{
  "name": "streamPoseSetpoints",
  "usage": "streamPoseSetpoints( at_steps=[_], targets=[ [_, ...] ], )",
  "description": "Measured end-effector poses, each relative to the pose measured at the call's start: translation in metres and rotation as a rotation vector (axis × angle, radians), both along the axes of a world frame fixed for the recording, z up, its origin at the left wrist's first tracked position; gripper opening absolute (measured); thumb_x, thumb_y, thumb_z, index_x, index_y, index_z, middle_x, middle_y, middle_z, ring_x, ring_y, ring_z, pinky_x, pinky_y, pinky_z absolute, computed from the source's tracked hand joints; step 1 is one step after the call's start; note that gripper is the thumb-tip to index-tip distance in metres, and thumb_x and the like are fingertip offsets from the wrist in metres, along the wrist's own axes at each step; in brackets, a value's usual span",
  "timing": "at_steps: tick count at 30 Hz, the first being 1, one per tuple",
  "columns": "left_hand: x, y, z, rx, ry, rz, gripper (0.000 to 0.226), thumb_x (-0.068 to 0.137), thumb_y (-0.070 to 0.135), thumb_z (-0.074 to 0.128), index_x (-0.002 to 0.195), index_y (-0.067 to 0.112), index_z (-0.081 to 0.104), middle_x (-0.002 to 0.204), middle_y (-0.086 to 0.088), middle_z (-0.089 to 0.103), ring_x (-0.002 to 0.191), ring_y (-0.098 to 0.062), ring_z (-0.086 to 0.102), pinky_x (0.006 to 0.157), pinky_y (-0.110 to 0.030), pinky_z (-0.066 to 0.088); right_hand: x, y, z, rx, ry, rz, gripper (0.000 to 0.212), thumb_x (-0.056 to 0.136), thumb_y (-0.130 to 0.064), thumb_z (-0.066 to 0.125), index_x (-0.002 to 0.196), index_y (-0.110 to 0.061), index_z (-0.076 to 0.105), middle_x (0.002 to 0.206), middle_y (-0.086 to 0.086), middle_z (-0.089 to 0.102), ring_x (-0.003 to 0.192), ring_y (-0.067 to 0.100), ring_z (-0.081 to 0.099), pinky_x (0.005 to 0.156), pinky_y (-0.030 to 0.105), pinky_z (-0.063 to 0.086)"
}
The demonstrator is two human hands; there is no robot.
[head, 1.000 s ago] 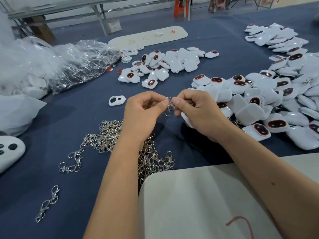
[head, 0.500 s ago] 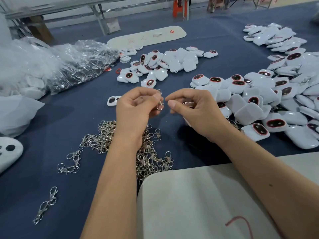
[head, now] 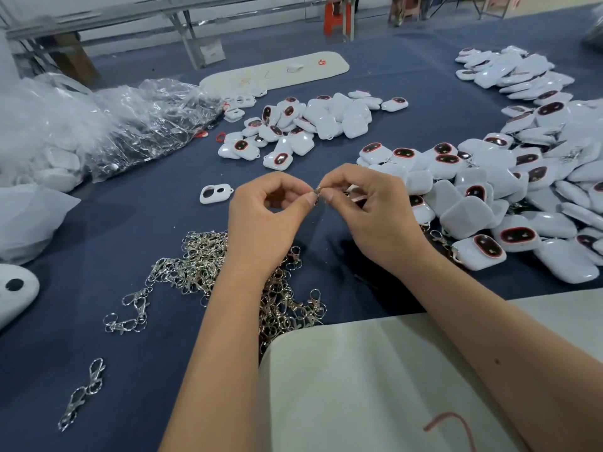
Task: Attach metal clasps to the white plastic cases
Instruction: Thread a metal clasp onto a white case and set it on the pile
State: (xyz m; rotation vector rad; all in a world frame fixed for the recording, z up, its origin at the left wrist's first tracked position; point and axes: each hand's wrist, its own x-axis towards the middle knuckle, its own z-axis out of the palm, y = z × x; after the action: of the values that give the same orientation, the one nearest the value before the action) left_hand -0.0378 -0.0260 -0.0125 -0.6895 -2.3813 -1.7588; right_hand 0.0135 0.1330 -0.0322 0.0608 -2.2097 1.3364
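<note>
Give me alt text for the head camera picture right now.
Left hand and right hand pinch a small metal clasp between fingertips above a blue table, with loose clasps below and white cases heaped right.

Blue-covered table (head: 137,223) carries a tangle of metal clasps (head: 208,265), white plastic cases (head: 489,197) heaped right and centre, clear plastic bags (head: 107,132) left, a pale board (head: 359,386) nearest

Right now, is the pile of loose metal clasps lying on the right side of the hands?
No, the clasp pile lies under the left hand.
</note>
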Motion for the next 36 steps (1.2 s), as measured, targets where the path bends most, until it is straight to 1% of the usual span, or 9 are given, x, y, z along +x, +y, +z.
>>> streamPoseSetpoints(
  at_steps=[4,8,13,16,23,26,29,33,36],
  targets=[
    [0.0016,0.0011,0.0004,-0.026,0.002,-0.039,0.015,0.085,0.011,0.078,0.079,0.024,0.075,0.073,0.013,0.070,0.069,-0.002,0.059,0.068,-0.015,0.047,0.0005,0.0041,0.0012,-0.176,-0.024,0.101,0.011,0.098,-0.004,0.065,0.090,-0.008,0.071,0.068,-0.012,0.062,0.054,-0.002,0.053,0.055,0.006,0.036],
    [0.0037,0.0038,0.0005,-0.044,0.021,-0.055,0.014,0.086,0.012,0.078,0.078,0.022,0.074,0.076,0.008,0.072,0.072,-0.006,0.062,0.070,-0.019,0.050,0.0011,0.0044,0.0011,-0.171,-0.043,0.112,0.011,0.099,-0.005,0.065,0.090,-0.008,0.071,0.065,-0.016,0.060,0.052,-0.002,0.051,0.053,0.006,0.036],
    [0.0034,0.0036,0.0007,-0.050,0.017,-0.041,0.012,0.088,0.014,0.077,0.077,0.019,0.073,0.072,0.005,0.069,0.068,-0.011,0.060,0.068,-0.027,0.052,0.0024,-0.0013,0.0018,0.178,0.008,-0.034,0.013,0.096,-0.006,0.065,0.090,-0.017,0.071,0.080,-0.010,0.068,0.078,0.011,0.061,0.070,0.032,0.051],
    [0.0020,0.0021,-0.0005,-0.060,-0.009,-0.057,0.015,0.086,0.013,0.076,0.074,0.019,0.070,0.067,0.001,0.064,0.062,-0.014,0.055,0.061,-0.029,0.048,0.0036,-0.0044,0.0032,0.330,0.056,-0.085,0.009,0.096,-0.009,0.065,0.093,-0.014,0.072,0.085,-0.003,0.070,0.082,0.019,0.062,0.073,0.043,0.052],
    [0.0012,0.0037,-0.0009,0.047,0.006,-0.063,0.010,0.086,0.014,0.076,0.078,0.020,0.074,0.075,0.003,0.072,0.074,-0.033,0.063,0.070,-0.046,0.056,0.0033,0.0005,0.0039,-0.035,-0.048,0.048,0.015,0.098,-0.011,0.067,0.091,-0.021,0.075,0.084,-0.004,0.074,0.086,0.023,0.069,0.080,0.046,0.055],
    [-0.0005,0.0018,-0.0024,0.065,-0.018,-0.090,0.005,0.085,0.019,0.078,0.081,0.022,0.077,0.078,0.001,0.074,0.074,-0.026,0.063,0.074,-0.053,0.057,0.0031,0.0036,0.0031,-0.122,-0.030,0.082,0.013,0.098,-0.010,0.069,0.090,-0.018,0.075,0.076,-0.006,0.071,0.061,0.015,0.056,0.059,0.029,0.047],
    [-0.0010,0.0005,-0.0032,0.062,-0.031,-0.102,0.004,0.084,0.020,0.079,0.082,0.024,0.078,0.081,-0.006,0.074,0.075,-0.025,0.061,0.074,-0.055,0.057,0.0034,0.0044,0.0026,-0.147,-0.027,0.069,0.011,0.096,-0.007,0.070,0.089,-0.015,0.075,0.071,-0.016,0.065,0.052,0.003,0.042,0.054,0.012,0.034],
    [0.0000,-0.0007,-0.0015,0.059,-0.058,-0.099,0.008,0.084,0.013,0.078,0.083,0.021,0.078,0.079,-0.005,0.073,0.073,-0.019,0.060,0.076,-0.054,0.058,0.0046,0.0006,0.0039,-0.019,0.036,0.001,0.011,0.094,-0.004,0.069,0.092,-0.013,0.076,0.085,-0.010,0.073,0.078,0.004,0.063,0.073,0.020,0.046],
    [0.0002,-0.0027,-0.0007,0.041,-0.085,-0.098,0.009,0.085,0.010,0.077,0.082,0.018,0.077,0.074,0.001,0.071,0.072,-0.017,0.060,0.077,-0.050,0.058,0.0055,-0.0004,0.0042,0.157,0.091,-0.034,0.011,0.094,-0.004,0.069,0.093,-0.012,0.076,0.089,-0.003,0.073,0.087,0.014,0.066,0.076,0.030,0.051]
  ],
)
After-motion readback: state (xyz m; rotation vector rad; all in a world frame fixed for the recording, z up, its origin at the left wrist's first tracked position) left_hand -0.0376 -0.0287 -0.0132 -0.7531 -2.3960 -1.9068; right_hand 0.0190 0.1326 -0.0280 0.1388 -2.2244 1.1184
